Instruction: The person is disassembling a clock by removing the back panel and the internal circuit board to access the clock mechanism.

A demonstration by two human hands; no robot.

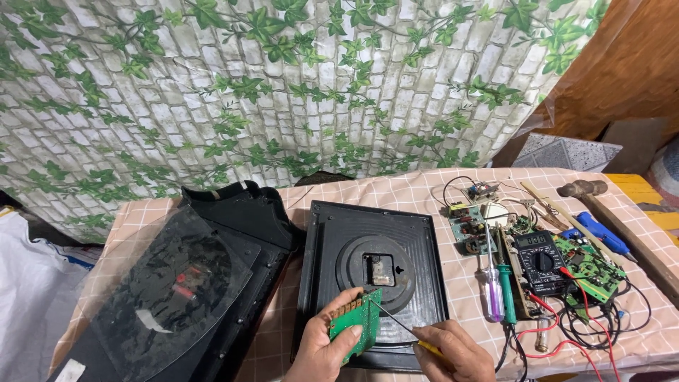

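Green circuit board (356, 322) pinched in left hand (322, 350), right hand (453, 348) gripping screwdriver (404, 329) at black frame's (431, 283) near edge.

Bench (424, 187) under a checked pink cloth.
On it: a black square case (371, 283), a black cover (212, 283), 2 screwdrivers (493, 283), a multimeter (539, 262), circuit boards (468, 226), wires (601, 322), a hammer (581, 188).

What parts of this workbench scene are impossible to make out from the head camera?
- Small green board: its far face, turned away.
- Thin tool: handle buried in the right hand.
- Left hand: wrist cut by the bottom edge.
- Multimeter: display too small to read.
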